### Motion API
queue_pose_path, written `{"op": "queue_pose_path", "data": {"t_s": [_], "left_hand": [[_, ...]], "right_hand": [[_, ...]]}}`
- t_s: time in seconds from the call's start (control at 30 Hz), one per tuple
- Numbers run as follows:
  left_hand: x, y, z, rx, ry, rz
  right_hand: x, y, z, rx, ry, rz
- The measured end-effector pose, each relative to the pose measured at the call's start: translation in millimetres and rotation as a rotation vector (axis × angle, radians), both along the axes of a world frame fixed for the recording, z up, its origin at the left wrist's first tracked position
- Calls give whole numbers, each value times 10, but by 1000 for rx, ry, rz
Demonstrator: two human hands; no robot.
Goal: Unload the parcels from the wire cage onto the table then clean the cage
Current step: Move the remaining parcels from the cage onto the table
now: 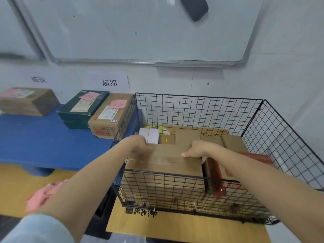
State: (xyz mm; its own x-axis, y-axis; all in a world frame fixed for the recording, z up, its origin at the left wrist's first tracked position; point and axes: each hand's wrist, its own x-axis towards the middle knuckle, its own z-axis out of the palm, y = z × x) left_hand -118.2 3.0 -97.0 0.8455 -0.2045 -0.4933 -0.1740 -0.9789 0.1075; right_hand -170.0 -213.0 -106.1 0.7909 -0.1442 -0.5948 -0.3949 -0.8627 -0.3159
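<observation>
Left hand (140, 145) and right hand (198, 149) both have their fingers curled over the edges of a smooth, taped cardboard box (164, 163) at the front of the black wire cage (201, 109). A red-printed box (249, 160) crowds its right side. 3 labelled boxes (110, 116) sit on the blue table (43, 141) just beside it.
</observation>
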Motion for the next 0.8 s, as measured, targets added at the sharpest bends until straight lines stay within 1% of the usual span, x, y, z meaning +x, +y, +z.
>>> {"op": "queue_pose_path", "data": {"t_s": [0.1,0.17,0.27,0.33,0.4,0.47,0.53,0.63,0.7,0.8], "left_hand": [[96,-11,273,-134,-38,91],[175,-22,542,-271,-91,223],[294,-30,834,-501,-237,374],[313,-43,943,-638,-269,446],[287,-76,990,-674,-224,509],[218,-131,994,-714,-147,563],[165,-178,936,-800,-24,635],[179,-219,838,-856,129,648],[219,-243,809,-931,193,688],[293,-268,720,-977,172,744]], "right_hand": [[29,-57,192,-5,-81,-38],[94,-119,351,6,-187,-70],[182,-195,561,82,-382,-212],[223,-254,642,119,-515,-309],[237,-323,681,193,-576,-387],[221,-398,691,232,-542,-434],[178,-442,684,172,-474,-417],[128,-474,631,59,-431,-434],[92,-479,612,119,-489,-484],[45,-452,589,294,-583,-597]]}}
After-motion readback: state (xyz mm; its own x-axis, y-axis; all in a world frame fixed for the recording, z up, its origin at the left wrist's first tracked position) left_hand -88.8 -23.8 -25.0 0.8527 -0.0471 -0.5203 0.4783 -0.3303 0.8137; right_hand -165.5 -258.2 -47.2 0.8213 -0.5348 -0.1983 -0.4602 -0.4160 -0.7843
